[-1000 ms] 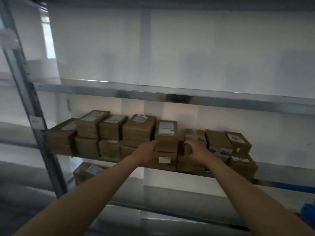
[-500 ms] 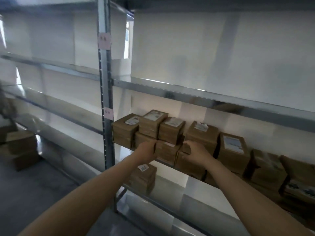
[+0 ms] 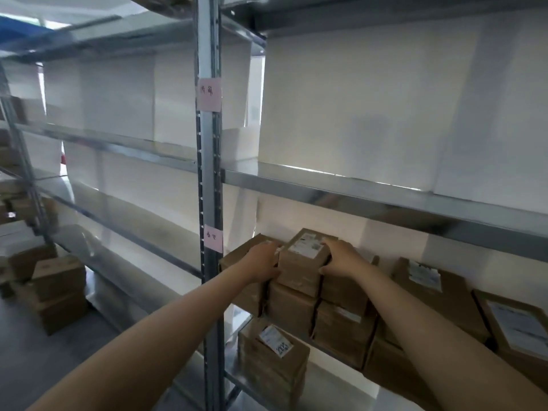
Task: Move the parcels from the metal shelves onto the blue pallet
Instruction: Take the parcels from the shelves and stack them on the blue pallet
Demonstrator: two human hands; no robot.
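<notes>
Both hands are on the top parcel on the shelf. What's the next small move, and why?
Probably lift the top parcel a little and draw it straight back off the stack. The left hand and right hand grip its opposite sides, it rests on a lower parcel, and a neighbouring parcel stands close beside it.

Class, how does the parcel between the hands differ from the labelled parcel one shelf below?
The held parcel, gripped by left hand and right hand, tops a stack; the lower parcel is untouched. The held parcel sits a shelf above the lower parcel. Both brown cardboard, white-labelled.
</notes>
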